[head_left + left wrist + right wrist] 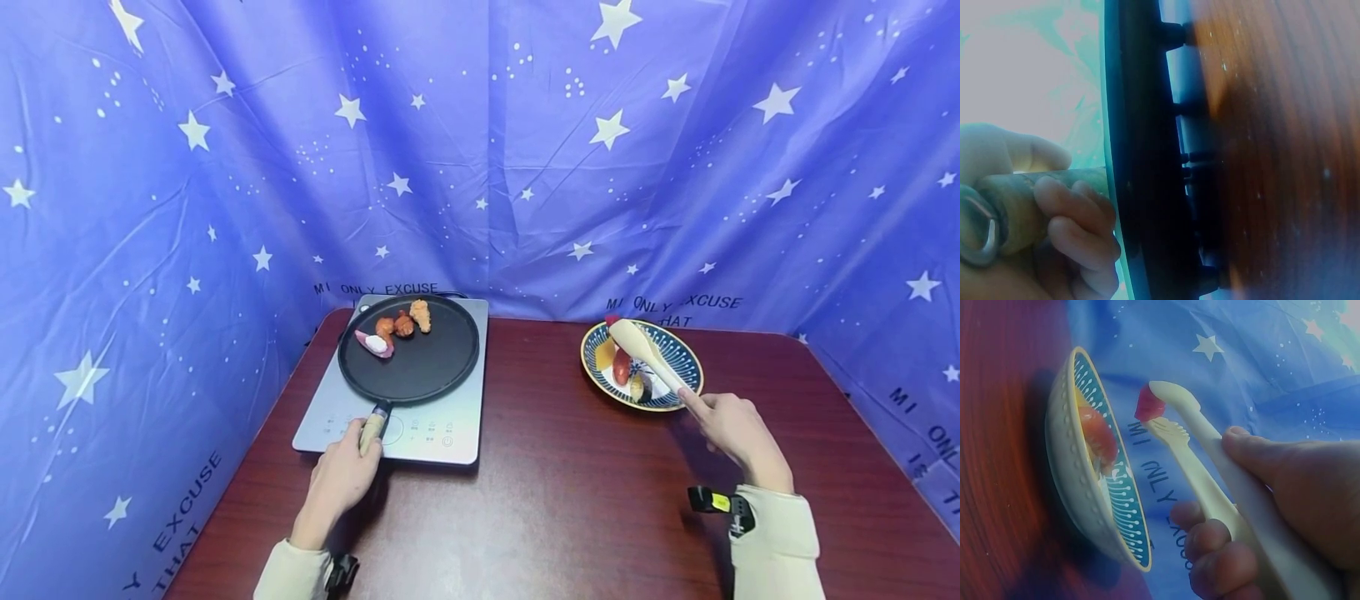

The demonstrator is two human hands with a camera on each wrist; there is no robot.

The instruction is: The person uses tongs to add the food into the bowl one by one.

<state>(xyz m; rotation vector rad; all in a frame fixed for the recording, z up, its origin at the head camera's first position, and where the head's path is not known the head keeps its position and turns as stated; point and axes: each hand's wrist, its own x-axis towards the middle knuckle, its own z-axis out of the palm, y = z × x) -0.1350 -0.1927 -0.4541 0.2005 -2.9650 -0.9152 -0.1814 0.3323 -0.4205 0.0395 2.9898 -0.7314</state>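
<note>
My left hand [345,467] grips the wooden handle [1019,206] of a flat black frying pan [431,367]. In the pan's left and upper part lie toy-like food pieces: a purple-edged white slice [375,343], two brown pieces [403,324] and a golden fried piece [421,316]. My right hand [738,429] holds cream tongs [651,358], thumb on one arm and fingers curled under the other. Between the tong tips is a small red piece [1150,405], raised above a blue patterned plate [688,354]. On that plate sit a sausage-like red piece [621,367], a yellow piece [604,354] and a dark-edged piece [641,387].
Under the pan is a silver induction cooker [461,433] with touch controls at its front. Both stand on a dark red wooden table [570,483]. A purple star-printed curtain [480,150] hangs behind and along both sides.
</note>
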